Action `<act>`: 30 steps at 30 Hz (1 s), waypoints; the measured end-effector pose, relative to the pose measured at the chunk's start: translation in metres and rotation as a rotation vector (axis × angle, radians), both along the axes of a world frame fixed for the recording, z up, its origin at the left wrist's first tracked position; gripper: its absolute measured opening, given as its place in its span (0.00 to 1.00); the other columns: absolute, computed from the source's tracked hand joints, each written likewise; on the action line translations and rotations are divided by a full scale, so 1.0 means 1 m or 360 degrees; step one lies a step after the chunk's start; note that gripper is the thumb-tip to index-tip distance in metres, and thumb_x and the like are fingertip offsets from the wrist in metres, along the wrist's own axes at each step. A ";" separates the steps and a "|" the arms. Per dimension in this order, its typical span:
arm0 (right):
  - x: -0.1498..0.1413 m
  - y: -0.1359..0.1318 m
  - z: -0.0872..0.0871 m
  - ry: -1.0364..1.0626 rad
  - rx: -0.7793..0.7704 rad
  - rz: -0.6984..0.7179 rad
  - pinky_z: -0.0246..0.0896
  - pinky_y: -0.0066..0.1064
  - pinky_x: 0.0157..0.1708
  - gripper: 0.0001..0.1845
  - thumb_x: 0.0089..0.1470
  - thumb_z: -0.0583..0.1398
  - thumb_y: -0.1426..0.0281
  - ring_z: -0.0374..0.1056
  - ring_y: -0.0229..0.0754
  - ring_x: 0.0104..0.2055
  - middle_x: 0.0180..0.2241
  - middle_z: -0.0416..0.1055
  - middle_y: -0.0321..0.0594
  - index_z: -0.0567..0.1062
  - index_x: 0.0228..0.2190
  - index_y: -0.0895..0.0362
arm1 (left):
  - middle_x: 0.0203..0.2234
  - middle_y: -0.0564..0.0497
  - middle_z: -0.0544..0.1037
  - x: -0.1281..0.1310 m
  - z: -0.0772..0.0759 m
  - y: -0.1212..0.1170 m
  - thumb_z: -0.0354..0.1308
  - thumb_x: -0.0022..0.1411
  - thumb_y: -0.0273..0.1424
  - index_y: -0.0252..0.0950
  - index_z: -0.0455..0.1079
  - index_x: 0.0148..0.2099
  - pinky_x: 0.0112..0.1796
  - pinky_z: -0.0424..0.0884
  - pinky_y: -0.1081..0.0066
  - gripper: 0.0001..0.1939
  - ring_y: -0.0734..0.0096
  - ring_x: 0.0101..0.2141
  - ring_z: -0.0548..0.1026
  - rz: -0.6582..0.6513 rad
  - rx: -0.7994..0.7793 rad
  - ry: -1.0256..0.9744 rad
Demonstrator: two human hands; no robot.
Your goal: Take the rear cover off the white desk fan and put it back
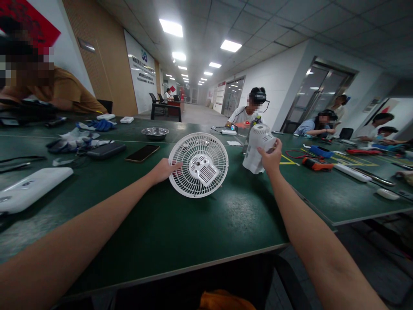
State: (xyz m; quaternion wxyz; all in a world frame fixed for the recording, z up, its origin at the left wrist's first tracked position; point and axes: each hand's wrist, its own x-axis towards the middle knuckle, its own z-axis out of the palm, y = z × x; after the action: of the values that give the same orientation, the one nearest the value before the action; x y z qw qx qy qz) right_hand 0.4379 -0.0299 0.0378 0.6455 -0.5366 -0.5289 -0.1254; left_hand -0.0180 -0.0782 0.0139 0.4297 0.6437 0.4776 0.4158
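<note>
White plastic, by the look of it, forms the round slotted grille [204, 168] above the green table [200, 241], its face tilted up toward the wearer; whether its lower edge touches the tabletop, I cannot tell. The left hand [161, 170] grips the left rim, fingers closed around the edge and partly visible through the bars. It should be light and fairly stiff, but the thin ribs could snap if squeezed; the outer rim or the solid hub plate would be the safer hold. Just to its right, apart from it, a white housing [253, 148] leans in the right hand [272, 154], whose thumb presses the near side while the fingers curl over the right side. That shell looks bulkier and probably heavier, smooth enough to slip, so a broad grip around the body would suit it better than pinching near the vents; its base may or may not be resting on the table. Beyond the grille's left side lie a phone [142, 153] and a shiny metal bowl [155, 133]; farther left are gloves [71, 142]. Well to the right sits an orange meter [318, 164], and a person [241, 115] works across the table.
</note>
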 end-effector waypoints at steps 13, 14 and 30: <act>-0.095 -0.017 -0.015 -0.0218 -0.0584 0.0263 0.68 0.42 0.45 0.39 0.41 0.69 0.53 0.73 0.50 0.42 0.44 0.76 0.49 0.67 0.51 0.57 | 0.27 0.46 0.81 -0.003 -0.001 0.002 0.64 0.59 0.39 0.34 0.77 0.31 0.37 0.75 0.63 0.13 0.62 0.29 0.80 -0.0027 0.0037 0.0053; -0.098 -0.015 -0.021 -0.0228 -0.0697 0.0262 0.68 0.41 0.45 0.39 0.41 0.69 0.53 0.73 0.50 0.42 0.44 0.76 0.49 0.67 0.51 0.57 | 0.27 0.45 0.81 -0.003 -0.002 0.003 0.65 0.58 0.40 0.34 0.77 0.32 0.37 0.75 0.63 0.13 0.61 0.29 0.80 -0.0030 0.0032 0.0050; -0.127 -0.029 -0.015 -0.0489 -0.0854 0.0529 0.55 0.49 0.59 0.24 0.51 0.63 0.60 0.61 0.58 0.59 0.53 0.70 0.52 0.73 0.48 0.57 | 0.30 0.44 0.83 -0.007 -0.005 0.008 0.63 0.61 0.40 0.35 0.78 0.34 0.37 0.75 0.63 0.13 0.61 0.30 0.80 -0.0067 0.0067 0.0099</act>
State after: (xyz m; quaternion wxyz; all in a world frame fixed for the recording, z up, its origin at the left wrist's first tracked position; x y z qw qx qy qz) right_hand 0.3105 -0.0594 0.0232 0.4060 -0.5684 -0.7141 0.0456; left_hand -0.0251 -0.0704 0.0085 0.4095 0.6751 0.4684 0.3964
